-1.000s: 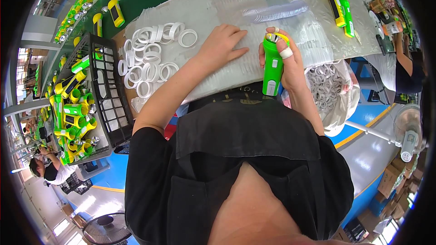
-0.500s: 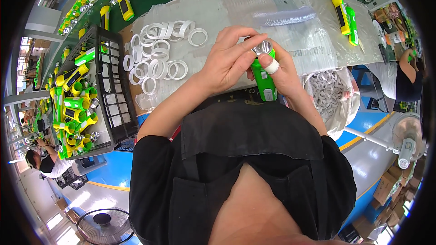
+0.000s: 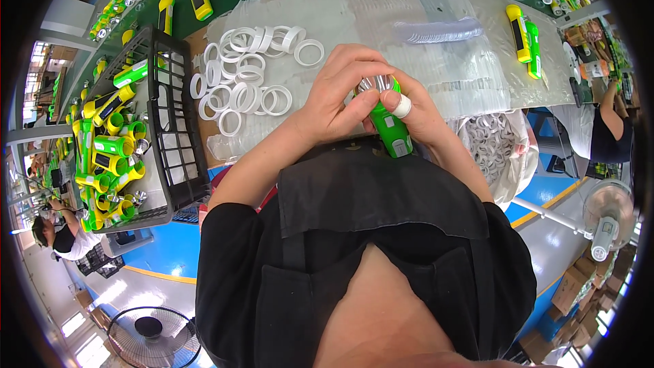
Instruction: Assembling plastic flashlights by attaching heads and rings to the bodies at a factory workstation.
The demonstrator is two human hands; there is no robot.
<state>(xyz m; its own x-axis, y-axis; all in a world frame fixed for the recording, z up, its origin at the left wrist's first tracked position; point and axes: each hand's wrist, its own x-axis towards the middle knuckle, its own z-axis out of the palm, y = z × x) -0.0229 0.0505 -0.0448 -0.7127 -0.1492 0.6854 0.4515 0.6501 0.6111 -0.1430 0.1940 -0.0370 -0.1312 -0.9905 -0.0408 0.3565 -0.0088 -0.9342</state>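
A green flashlight (image 3: 391, 132) is held between my two hands in front of my apron, its head tilted away from me. In the head sits a shiny silver reflector (image 3: 377, 84), partly covered by fingers. My right hand (image 3: 424, 112) is closed around the body near the head, with a white wrap (image 3: 402, 107) around its thumb. Curled over the far side of the head, my left hand (image 3: 335, 99) has its thumb pressed at the near rim. Left of my hands lie several loose white rings (image 3: 275, 100) on the plastic-covered table (image 3: 327, 17).
A black crate (image 3: 178, 112) at left holds green and yellow flashlight bodies (image 3: 112, 146). A row of clear discs (image 3: 439, 31) lies beyond my hands. Two flashlights (image 3: 518, 34) lie at the right. A bag (image 3: 521, 153) of white rings hangs by the table's right edge.
The flashlight has shifted slightly left and its lower end swings to the right. My left fingers have curled further around the head, and both thumbs now press near its rim.
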